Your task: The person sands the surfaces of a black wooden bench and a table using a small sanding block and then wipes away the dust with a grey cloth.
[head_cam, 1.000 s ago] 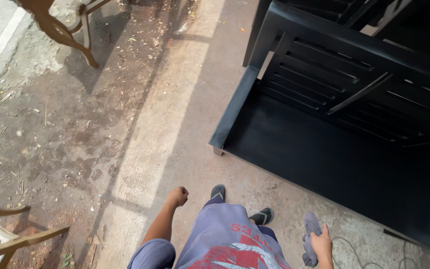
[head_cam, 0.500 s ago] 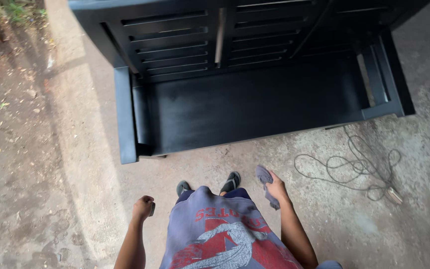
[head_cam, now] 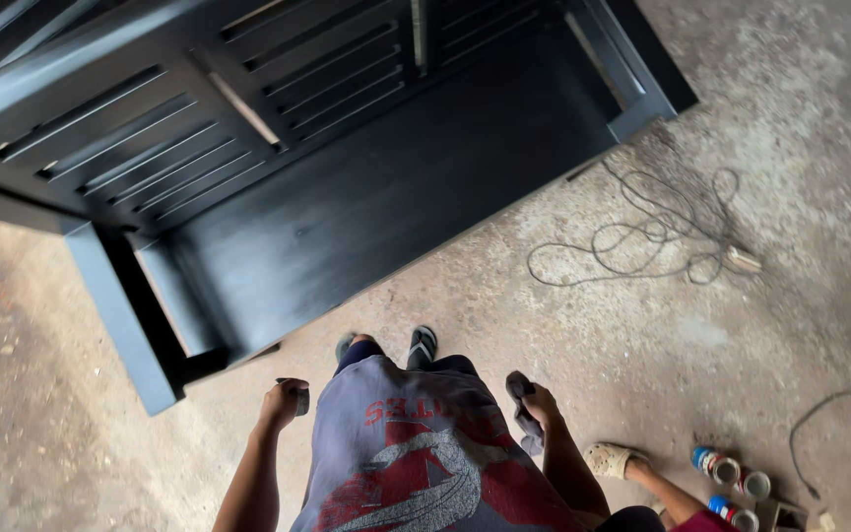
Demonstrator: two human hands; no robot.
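I stand in front of a black-painted wooden bench with a slatted back. My right hand hangs at my side, closed on a dark grey cloth. My left hand is a loose fist near the bench's left armrest post, with a small dark object showing at its fingers; what it is I cannot tell. My feet in dark sandals are close to the bench's front edge.
A tangled grey cord lies on the concrete floor to the right of the bench. Another person's sandalled foot is at lower right. Several small paint tins stand beside it.
My view has swung so the bench now sits tilted across the upper left. I have come closer to it. Both hands stay at my sides, the right one still holding the cloth.
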